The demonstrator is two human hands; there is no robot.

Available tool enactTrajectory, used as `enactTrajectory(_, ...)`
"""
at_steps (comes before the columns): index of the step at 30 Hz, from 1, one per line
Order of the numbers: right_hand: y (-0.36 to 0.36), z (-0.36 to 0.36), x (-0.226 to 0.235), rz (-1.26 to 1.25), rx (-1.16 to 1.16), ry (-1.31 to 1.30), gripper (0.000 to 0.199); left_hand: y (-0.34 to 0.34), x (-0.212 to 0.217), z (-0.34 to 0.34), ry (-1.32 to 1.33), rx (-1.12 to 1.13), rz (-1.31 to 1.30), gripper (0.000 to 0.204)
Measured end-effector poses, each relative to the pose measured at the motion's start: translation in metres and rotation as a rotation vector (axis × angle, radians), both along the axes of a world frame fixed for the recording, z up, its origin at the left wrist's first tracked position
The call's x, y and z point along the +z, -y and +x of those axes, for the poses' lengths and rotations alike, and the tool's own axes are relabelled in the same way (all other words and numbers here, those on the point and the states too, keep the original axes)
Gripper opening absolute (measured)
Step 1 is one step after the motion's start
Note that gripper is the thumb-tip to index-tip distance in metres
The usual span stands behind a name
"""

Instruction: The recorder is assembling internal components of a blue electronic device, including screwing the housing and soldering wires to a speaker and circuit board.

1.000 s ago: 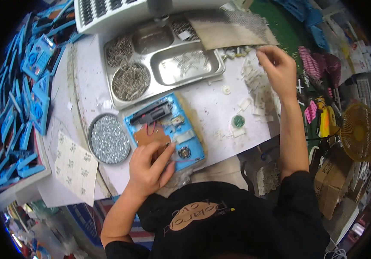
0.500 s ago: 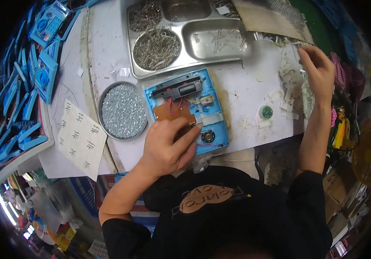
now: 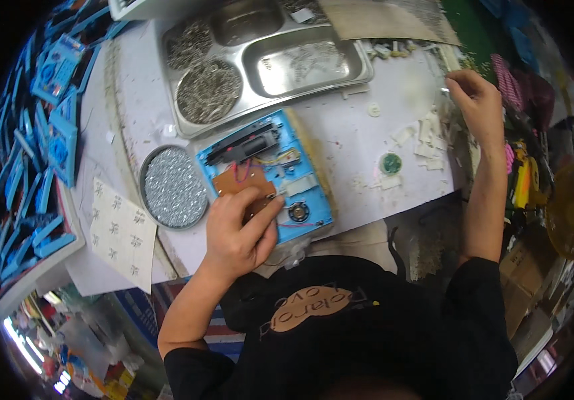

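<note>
A blue plastic casing half, its inside facing up, lies at the near edge of the table. It holds a black battery compartment, a small round speaker, wires and a brown circuit board. My left hand is closed over the board's near edge, thumb and forefinger close together at its right corner; its other fingertips are partly hidden. Above the table's right edge, my right hand is raised with thumb and forefinger pinched. Whatever is in that pinch is too small to name.
A round dish of silvery screws stands left of the casing. Behind is a steel compartment tray of small metal parts. Small white pieces and a green disc lie right. Blue casings are piled far left, beside a marked paper sheet.
The view has shifted, so the table and its things sit further left in it. My left hand stays on the circuit board. My right hand remains pinched by the right edge.
</note>
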State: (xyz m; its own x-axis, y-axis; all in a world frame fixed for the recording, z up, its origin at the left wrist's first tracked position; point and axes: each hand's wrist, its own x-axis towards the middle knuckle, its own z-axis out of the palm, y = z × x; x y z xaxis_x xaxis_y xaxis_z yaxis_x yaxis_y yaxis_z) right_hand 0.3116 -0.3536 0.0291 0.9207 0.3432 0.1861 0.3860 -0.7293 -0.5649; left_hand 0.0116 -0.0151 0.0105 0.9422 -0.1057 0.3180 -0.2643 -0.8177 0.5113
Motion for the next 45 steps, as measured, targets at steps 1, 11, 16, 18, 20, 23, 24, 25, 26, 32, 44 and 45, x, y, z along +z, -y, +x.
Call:
enactTrajectory(1, -0.002, -0.004, 0.005, -0.045, -0.011, -0.01, 0.019, 0.0, -0.001, 0.0, 0.003, -0.001, -0.006, 0.04)
enactTrajectory(11, 0.01, -0.021, 0.013, 0.02, -0.02, -0.106, 0.019, -0.001, -0.004, -0.002, 0.024, 0.006, -0.032, 0.039)
enactTrajectory(16, -0.02, -0.045, 0.023, 0.138, 0.053, -0.157, 0.014, -0.001, -0.001, 0.0, 0.017, 0.005, -0.031, 0.039)
enactTrajectory(18, -0.058, -0.068, 0.02, 0.153, 0.193, -0.137, 0.015, -0.001, -0.002, -0.002, 0.014, 0.006, -0.024, 0.04)
enactTrajectory(20, -0.1, -0.099, 0.02, 0.166, 0.416, -0.105, 0.015, -0.003, -0.002, -0.001, 0.015, -0.003, -0.025, 0.041)
enactTrajectory(23, -0.145, -0.126, 0.004, 0.126, 0.576, -0.014, 0.015, -0.003, -0.001, -0.003, 0.036, 0.002, -0.05, 0.041)
enactTrajectory(24, -0.154, -0.131, -0.001, 0.082, 0.567, 0.001, 0.014, -0.003, 0.0, -0.004, 0.052, 0.005, -0.061, 0.04)
enactTrajectory(25, -0.161, -0.134, -0.003, 0.039, 0.56, 0.02, 0.014, -0.003, 0.001, -0.004, 0.071, 0.01, -0.071, 0.04)
enactTrajectory(26, -0.167, -0.135, -0.003, -0.001, 0.53, 0.031, 0.018, -0.004, 0.004, -0.002, 0.105, 0.021, -0.037, 0.039)
enactTrajectory(32, -0.181, -0.14, 0.015, -0.275, 0.545, 0.034, 0.025, -0.01, 0.014, 0.027, 0.221, 0.132, 0.095, 0.029)
enactTrajectory(44, -0.188, -0.142, 0.018, -0.303, 0.541, 0.122, 0.025, -0.009, 0.01, 0.05, 0.195, 0.079, 0.129, 0.028)
enactTrajectory(45, -0.185, -0.142, 0.016, -0.277, 0.524, 0.108, 0.024, -0.008, 0.011, 0.05, 0.191, 0.082, 0.128, 0.027)
